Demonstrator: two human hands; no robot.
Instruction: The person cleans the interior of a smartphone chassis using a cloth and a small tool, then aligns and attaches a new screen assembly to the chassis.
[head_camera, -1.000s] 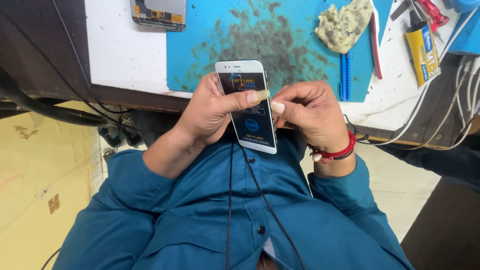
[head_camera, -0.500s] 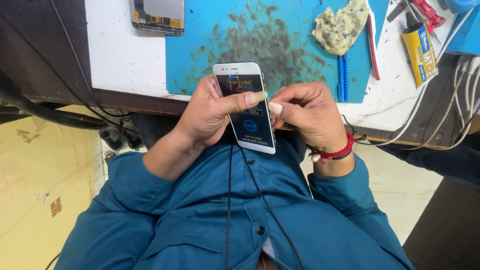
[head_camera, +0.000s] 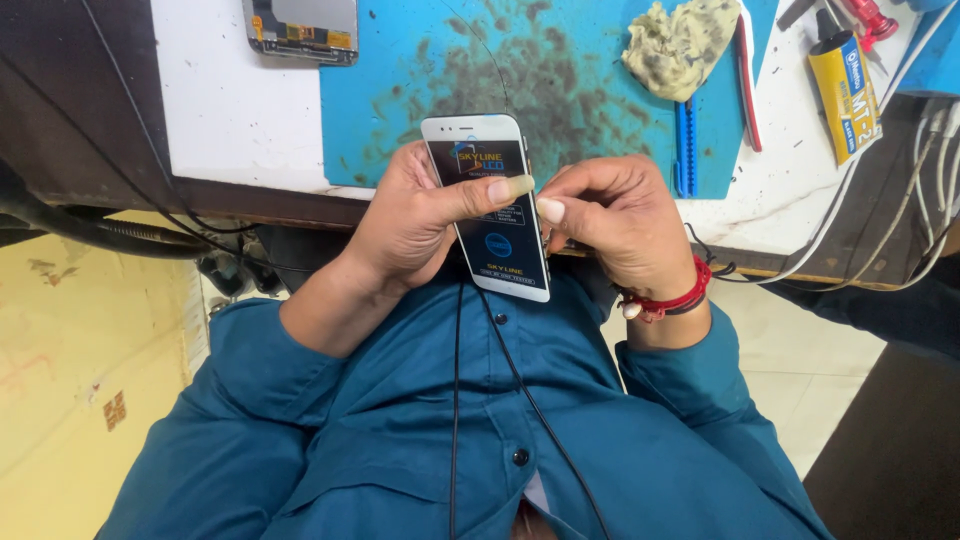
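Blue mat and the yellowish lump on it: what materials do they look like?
Blue mat: looks like matte rubber or silicone, lying flat with no glare and smeared with dark stains. Yellowish lump: probably a soft putty or a crumpled rag, with an irregular, dirt-speckled surface; the picture cannot settle which.

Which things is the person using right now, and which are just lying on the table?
In use:
- phone, gripped by the left hand
- right hand, pinching at the phone's side edge

Just lying about:
- yellow tube
- dirty yellowish rag
- blue stick tool
- opened phone part
- stained blue mat
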